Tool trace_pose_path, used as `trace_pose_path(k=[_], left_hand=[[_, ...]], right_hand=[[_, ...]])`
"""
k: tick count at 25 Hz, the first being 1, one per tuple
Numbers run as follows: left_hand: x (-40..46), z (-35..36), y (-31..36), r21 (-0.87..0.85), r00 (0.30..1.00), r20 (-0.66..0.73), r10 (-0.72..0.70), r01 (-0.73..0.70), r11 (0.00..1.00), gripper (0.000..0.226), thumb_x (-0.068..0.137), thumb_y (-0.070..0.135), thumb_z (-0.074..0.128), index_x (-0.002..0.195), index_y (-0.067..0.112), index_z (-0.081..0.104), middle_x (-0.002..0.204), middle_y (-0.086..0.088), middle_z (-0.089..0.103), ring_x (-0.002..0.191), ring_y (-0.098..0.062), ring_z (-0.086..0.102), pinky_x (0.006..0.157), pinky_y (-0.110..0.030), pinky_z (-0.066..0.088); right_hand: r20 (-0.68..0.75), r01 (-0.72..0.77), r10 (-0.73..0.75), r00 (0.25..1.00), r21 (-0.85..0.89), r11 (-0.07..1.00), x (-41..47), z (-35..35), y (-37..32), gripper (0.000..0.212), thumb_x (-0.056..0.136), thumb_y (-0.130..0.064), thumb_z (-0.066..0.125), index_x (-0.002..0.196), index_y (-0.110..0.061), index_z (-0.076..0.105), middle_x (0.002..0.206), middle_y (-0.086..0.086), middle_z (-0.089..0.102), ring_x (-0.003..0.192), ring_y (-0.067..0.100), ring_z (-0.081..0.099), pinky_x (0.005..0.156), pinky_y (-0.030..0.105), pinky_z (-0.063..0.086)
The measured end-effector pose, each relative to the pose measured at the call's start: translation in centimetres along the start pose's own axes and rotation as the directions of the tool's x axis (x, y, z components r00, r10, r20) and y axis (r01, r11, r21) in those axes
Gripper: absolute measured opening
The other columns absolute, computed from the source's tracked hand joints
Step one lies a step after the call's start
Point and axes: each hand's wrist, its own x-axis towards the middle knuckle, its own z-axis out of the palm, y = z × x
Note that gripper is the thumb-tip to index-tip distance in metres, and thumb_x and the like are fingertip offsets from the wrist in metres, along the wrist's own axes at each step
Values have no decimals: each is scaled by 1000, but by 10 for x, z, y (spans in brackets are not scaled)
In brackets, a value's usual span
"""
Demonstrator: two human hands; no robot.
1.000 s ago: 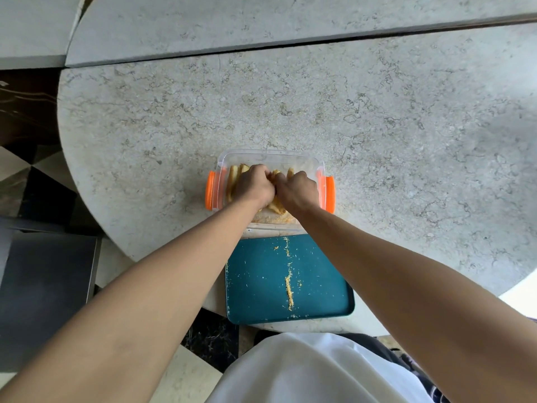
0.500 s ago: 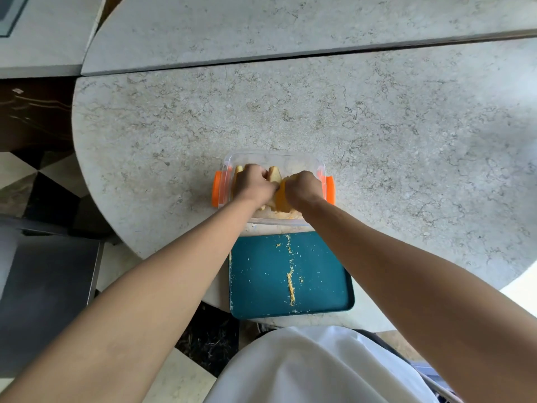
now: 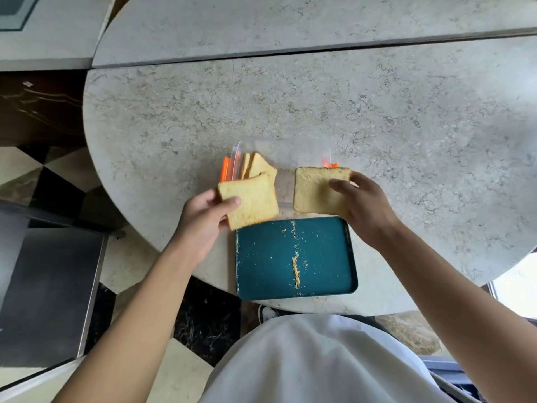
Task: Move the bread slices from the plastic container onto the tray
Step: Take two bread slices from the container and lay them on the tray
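A clear plastic container [image 3: 286, 158] with orange side clips sits on the stone table just beyond a teal tray [image 3: 325, 257]. The tray holds only crumbs. My left hand [image 3: 203, 219] grips one bread slice [image 3: 250, 203] by its left edge, above the tray's far left corner. My right hand [image 3: 363, 207] holds a second bread slice [image 3: 315, 190] by its right side, over the container's near wall. Two or three more slices [image 3: 258, 167] stand tilted against the container's left end.
The round stone table [image 3: 406, 126] spreads wide beyond and to the right of the container. The tray's near edge reaches the table's front edge. A dark metal surface [image 3: 43, 292] stands lower left over a checkered floor. My white shirt fills the bottom.
Both hands were pressed together inside the container; now each has lifted out a slice, pulled back toward the tray and spread apart. The camera has shifted a little.
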Motion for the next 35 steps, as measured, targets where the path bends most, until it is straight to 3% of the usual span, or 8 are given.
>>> trace_pose_path(k=[4,8,13,17,23,28,32,35], left_hand=[[-35,-26,-52,-98,978,37,-207,210,973,33,80,6,72,113,10,71,118,-14,72,110,-29,68,87,-44,55],[-39,-20,-98,-137,934,-28,-355,348,927,30,82,2,69,111,9,71,113,-16,74,108,-32,68,83,-45,55],[-7,8,-104,6,909,-131,-396,400,917,22,88,-2,65,105,10,70,106,-13,75,103,-31,69,75,-45,58],[11,25,-107,115,895,-216,-391,421,900,16,88,0,66,101,11,68,108,-14,72,104,-33,67,90,-55,56],[9,33,-108,448,934,-305,-184,311,838,21,82,8,71,100,15,62,95,-5,71,90,-27,69,79,-43,56],[-4,32,-108,764,966,-246,-82,245,597,47,81,17,71,122,16,48,93,6,58,74,-10,57,58,-31,47],[-15,33,-113,938,986,-137,96,98,334,64,84,16,72,140,6,41,135,-13,52,121,-29,52,96,-39,50],[-21,36,-120,970,957,193,219,-220,105,56,86,12,69,138,8,48,138,-12,50,130,-27,43,107,-37,42]], right_hand=[[154,-89,72,985,113,990,-35,-40,42,39,80,-6,75,118,-9,68,111,15,75,98,30,74,75,33,59],[19,-170,170,985,-10,985,-42,-54,86,30,82,2,71,112,-4,69,105,19,75,96,37,71,76,41,58],[-86,-248,239,967,-122,961,-13,-38,103,35,72,-7,74,107,-1,68,105,25,73,94,44,71,83,54,59],[-111,-279,262,959,-175,944,2,-23,111,25,79,-4,73,103,-2,70,104,25,73,101,47,69,90,57,57],[-145,-143,76,987,-536,832,-6,-16,108,68,84,-19,66,146,-19,40,125,-3,57,87,9,63,61,17,51],[-96,-59,-18,995,-743,667,-19,-19,109,57,84,-18,64,139,-10,50,132,15,55,113,27,55,95,35,46],[51,87,-90,995,-883,461,-35,-16,117,57,85,-11,67,140,-11,52,139,15,44,130,35,41,109,41,40],[164,186,-104,981,-943,277,-38,-9,120,59,82,-11,66,138,-21,54,142,13,43,131,37,38,108,47,39]])
